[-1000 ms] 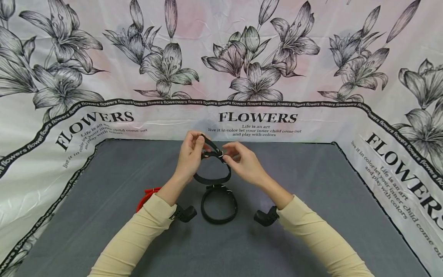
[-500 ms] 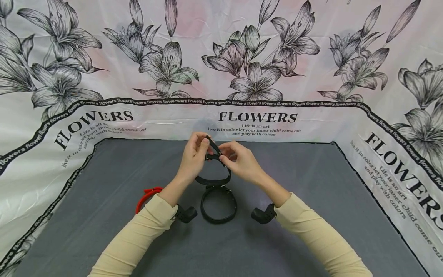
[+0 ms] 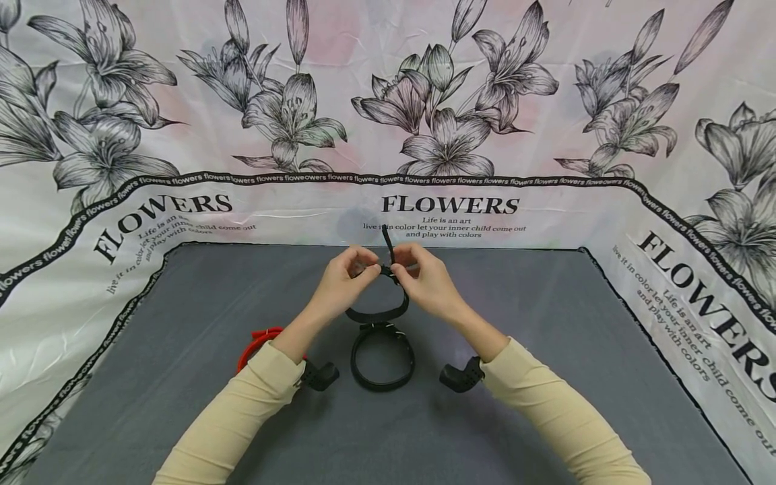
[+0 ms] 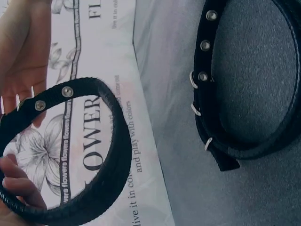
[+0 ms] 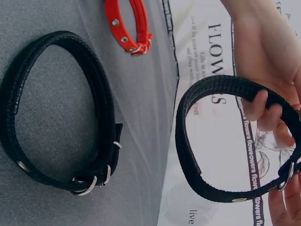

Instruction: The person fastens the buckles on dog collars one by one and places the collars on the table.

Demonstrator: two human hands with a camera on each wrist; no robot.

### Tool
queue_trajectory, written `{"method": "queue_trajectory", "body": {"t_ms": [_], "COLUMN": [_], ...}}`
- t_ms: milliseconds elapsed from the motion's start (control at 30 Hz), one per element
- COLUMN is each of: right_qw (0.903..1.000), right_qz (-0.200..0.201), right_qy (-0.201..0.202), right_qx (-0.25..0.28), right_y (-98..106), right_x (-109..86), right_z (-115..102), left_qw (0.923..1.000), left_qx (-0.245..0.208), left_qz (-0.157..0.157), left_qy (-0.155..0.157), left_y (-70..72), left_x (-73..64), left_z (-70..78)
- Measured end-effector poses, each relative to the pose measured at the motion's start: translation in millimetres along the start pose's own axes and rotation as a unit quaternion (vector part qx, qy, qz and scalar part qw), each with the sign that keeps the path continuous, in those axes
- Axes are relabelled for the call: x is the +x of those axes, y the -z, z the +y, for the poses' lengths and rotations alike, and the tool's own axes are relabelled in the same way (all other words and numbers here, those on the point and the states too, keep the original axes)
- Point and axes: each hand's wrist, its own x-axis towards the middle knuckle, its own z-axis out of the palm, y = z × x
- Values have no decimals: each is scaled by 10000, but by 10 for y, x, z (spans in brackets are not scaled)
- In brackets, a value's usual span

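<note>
In the head view, a black buckle collar (image 3: 378, 316) hangs in a loop between both hands, raised off the table. My left hand (image 3: 339, 283) pinches it at the buckle area with thumb and fingers. Close beside it, my right hand (image 3: 429, 279) pinches the same spot from the other side. The collar's loose strap end (image 3: 388, 241) sticks up between the two hands. Metal eyelets show along the held band (image 4: 67, 92) in the left wrist view, and its metal ring (image 5: 287, 176) in the right wrist view.
A second black collar (image 3: 383, 386), fastened in a ring, lies on the grey tabletop (image 3: 521, 431) below the hands. A red collar (image 3: 247, 353) lies to the left, partly hidden by my left forearm. A flower-printed cloth (image 3: 451, 148) stands behind and at the sides.
My left hand has let go of the upper strap and moved right and down to the buckle. The strap end, earlier held over to the left, now stands upright. My right hand has barely moved.
</note>
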Motion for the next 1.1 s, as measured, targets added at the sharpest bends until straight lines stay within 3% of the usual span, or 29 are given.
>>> {"method": "queue_trajectory", "body": {"t_ms": [67,300,400,533,700,1100], "right_qw": [10000,9993,9988,9983,9983,9984], "right_qz": [3,-16,-56,-58,-89,-271], "right_qy": [-3,258,341,420,412,299], "right_qx": [81,270,350,394,390,391], "right_y": [-5,-28,-26,-17,-13,-31], "right_x": [-7,-17,-13,-12,-15,-27], "right_z": [4,25,28,28,44,12], "left_qw": [9998,9993,9989,9981,9973,9970], "left_qx": [182,324,372,433,557,571], "left_qz": [-23,172,294,418,450,519], "left_qy": [-60,68,47,-88,-186,57], "left_y": [4,-9,-21,-34,-50,-56], "left_x": [23,38,95,114,112,96], "left_z": [-82,-55,-194,-247,-256,-262]}}
